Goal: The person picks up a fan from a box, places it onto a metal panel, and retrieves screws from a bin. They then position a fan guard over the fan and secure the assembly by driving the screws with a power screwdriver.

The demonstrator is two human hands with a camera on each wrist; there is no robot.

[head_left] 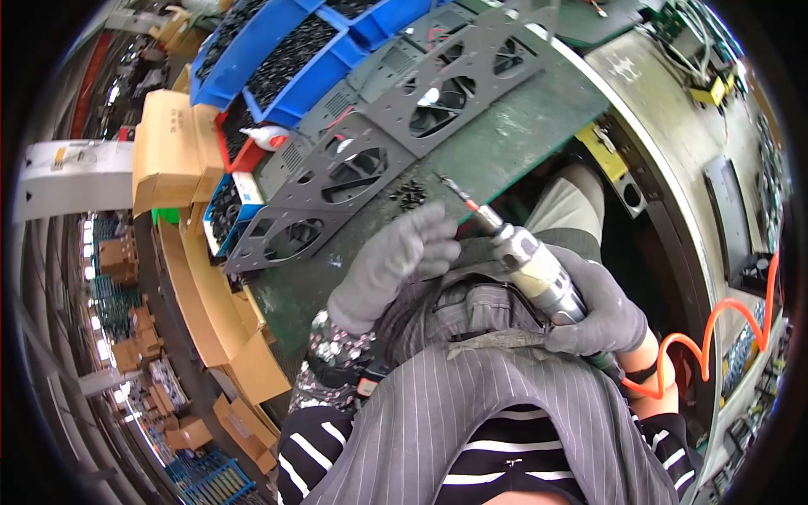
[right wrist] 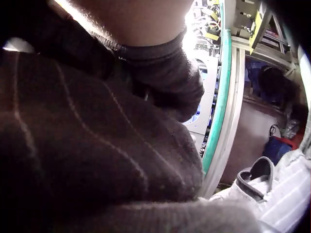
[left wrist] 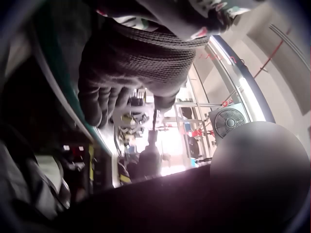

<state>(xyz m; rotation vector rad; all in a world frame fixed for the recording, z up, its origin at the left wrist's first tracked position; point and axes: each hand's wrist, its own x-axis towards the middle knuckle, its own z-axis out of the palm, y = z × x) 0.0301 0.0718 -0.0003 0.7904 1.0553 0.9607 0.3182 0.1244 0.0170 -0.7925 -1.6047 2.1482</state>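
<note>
In the head view my gloved right hand (head_left: 602,311) grips a pneumatic screwdriver (head_left: 534,269) across my lap, its bit pointing up and left towards the bench. An orange coiled air hose (head_left: 707,345) trails beside that wrist. My gloved left hand (head_left: 391,265) is raised over the bench edge, fingers loosely extended, left of the driver's bit. Just beyond its fingertips lies a small pile of black screws (head_left: 408,195). In the left wrist view the thumb of the left hand (left wrist: 131,73) overlaps the driver's bit (left wrist: 155,119). The apron mostly hides the right hand (right wrist: 163,87) in its wrist view.
Dark grey metal panels with fans (head_left: 358,164) stand in a row along the green bench (head_left: 513,130). Behind them are blue bins (head_left: 299,59) of black parts, a white bottle (head_left: 268,136) and a cardboard box (head_left: 172,147). A curved metal table edge (head_left: 673,185) runs along the right.
</note>
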